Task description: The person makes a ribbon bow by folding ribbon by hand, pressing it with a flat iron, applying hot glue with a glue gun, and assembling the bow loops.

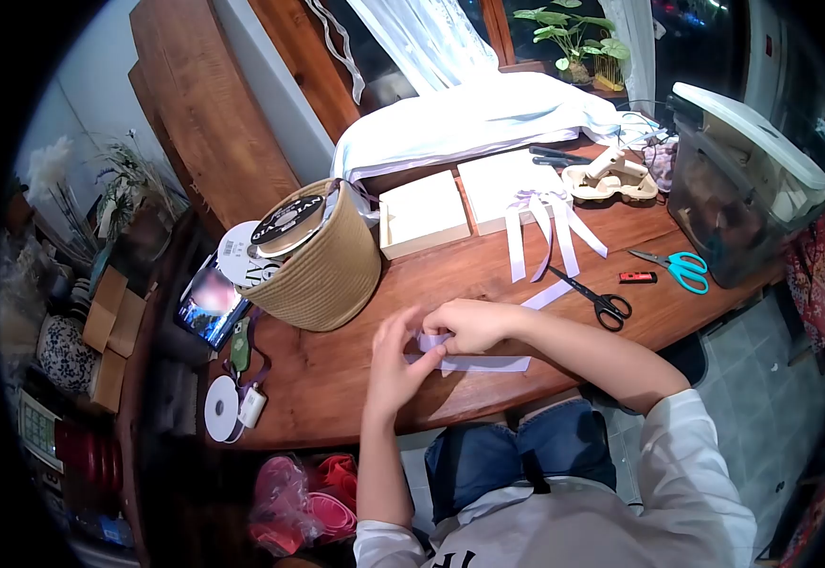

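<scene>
A lavender ribbon (493,363) is pinched between my two hands above the front part of the wooden table. My left hand (397,367) grips it from the left, thumb and fingers closed around a folded part. Against it, my right hand (474,323) has its fingers curled on the same ribbon. One ribbon tail lies to the right under my right forearm, and another lavender strip shows beyond that arm. Black-handled scissors (609,309) lie to the right, their blades by that strip. The exact fold between my fingertips is partly hidden.
A woven basket (327,275) with ribbon spools stands left. Behind are two shallow wooden boxes (422,216) and a lavender bow (540,213). Turquoise scissors (685,272), a small red item (637,277) and a plastic bin (730,204) are right. A white spool (222,409) lies left.
</scene>
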Tool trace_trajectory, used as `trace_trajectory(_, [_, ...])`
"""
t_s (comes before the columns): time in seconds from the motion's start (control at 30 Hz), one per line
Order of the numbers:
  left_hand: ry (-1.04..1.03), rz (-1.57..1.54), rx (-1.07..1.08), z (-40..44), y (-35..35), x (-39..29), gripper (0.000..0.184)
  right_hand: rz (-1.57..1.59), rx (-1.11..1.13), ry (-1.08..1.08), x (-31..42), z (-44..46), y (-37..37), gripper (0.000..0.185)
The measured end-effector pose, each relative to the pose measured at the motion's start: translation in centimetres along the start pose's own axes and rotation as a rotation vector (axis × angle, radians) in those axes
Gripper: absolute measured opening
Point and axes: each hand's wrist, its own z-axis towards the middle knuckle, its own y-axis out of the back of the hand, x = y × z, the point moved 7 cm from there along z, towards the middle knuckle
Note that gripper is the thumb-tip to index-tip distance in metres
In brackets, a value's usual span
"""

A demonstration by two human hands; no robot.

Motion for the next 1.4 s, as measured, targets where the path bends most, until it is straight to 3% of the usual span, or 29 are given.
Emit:
trace_trajectory(0.1, [0.387, -0.731, 0.469, -1.0, 0.6, -0.2, 0.03, 0.471, 0.123, -0.048, 5.4, -2.6, 2.5, 0.01])
trace_trajectory(0.13, [0.142, -0.75, 0.48, -0.2, 1.3, -1.6, 0.018, 0.542, 0.11, -0.125, 6.8, -3.7, 3.9, 0.011])
trace_trajectory(0.2, [0.141, -0.876, 0.541, -0.6, 2.5, -4.0, 0.016, 0.683, 0.09, -0.282, 9.0, -6.0, 6.1, 0.013])
trace_trajectory(0.23, [0.17, -0.928, 0.563, -0.8, 2.9, -4.7, 0.018, 0.77, 0.024, -0.252, 9.6, -7.0, 6.9, 0.013])
trace_trajectory(0.3, [0.046, -1.049, 0.645, -0.8, 3.1, -6.5, 0.043, 0.934, -0.105, -0.18, 10.5, -8.5, 8.2, 0.014])
trace_trajectory(0.43, [-0.018, -0.884, 0.437, -0.3, 0.0, -10.6, 0.081, 0.805, -0.225, -0.233, 11.9, -9.1, 8.1, 0.009])
trace_trajectory(0.47, [0.101, -1.036, 0.516, -1.3, -1.6, -10.6, 0.075, 0.759, -0.244, -0.195, 12.1, -9.2, 8.1, 0.009])
trace_trajectory(0.5, [0.211, -1.159, 0.547, -2.1, -2.3, -11.2, 0.057, 0.713, -0.261, -0.154, 12.4, -9.2, 8.1, 0.009])
trace_trajectory(0.57, [0.207, -1.221, 0.672, -3.1, -2.7, -9.8, 0.034, 0.743, -0.332, -0.193, 13.0, -10.4, 8.8, 0.011])
trace_trajectory(0.67, [0.15, -1.179, 0.686, -3.7, -0.3, -9.7, 0.027, 0.826, -0.428, -0.13, 12.2, -12.9, 9.7, 0.015])
trace_trajectory(0.73, [0.08, -1.371, 0.56, -3.4, 1.0, -9.8, 0.026, 1.048, -0.452, -0.104, 11.3, -14.5, 10.0, 0.018])
trace_trajectory(0.77, [0.046, -1.466, 0.494, -3.4, 1.6, -9.8, 0.026, 1.01, -0.383, -0.192, 11.4, -14.5, 9.3, 0.018])
trace_trajectory(0.83, [0.111, -1.256, 0.455, -3.0, 1.7, -10.0, 0.021, 0.931, -0.242, -0.369, 12.3, -14.0, 7.9, 0.019])
trace_trajectory(0.9, [0.136, -1.033, 0.431, -2.2, 1.1, -9.8, 0.018, 0.841, -0.216, -0.315, 12.1, -13.1, 6.7, 0.017])
trace_trajectory(0.97, [0.149, -1.075, 0.341, -1.1, 1.2, -9.3, 0.015, 0.83, -0.233, -0.365, 11.1, -13.3, 6.2, 0.012])
trace_trajectory(1.03, [0.134, -1.181, 0.302, -0.2, 1.2, -8.8, 0.017, 1.007, -0.389, -0.214, 10.5, -13.1, 7.2, 0.011])
trace_trajectory(1.2, [0.142, -1.358, 0.328, 0.5, -0.4, -8.2, 0.021, 1.216, -0.286, 0.077, 9.1, -12.4, 7.4, 0.018])
trace_trajectory(1.23, [0.13, -1.375, 0.341, 0.5, -0.9, -8.0, 0.021, 1.224, -0.357, 0.145, 9.0, -12.2, 7.5, 0.022])
trace_trajectory(1.3, [0.145, -1.364, 0.403, 0.0, -2.0, -7.3, 0.021, 1.237, -0.494, 0.283, 9.1, -11.9, 7.4, 0.029])
trace_trajectory(1.4, [0.193, -1.344, 0.551, -0.6, -3.1, -7.4, 0.02, 1.315, -0.436, 0.417, 9.2, -12.2, 7.3, 0.03])
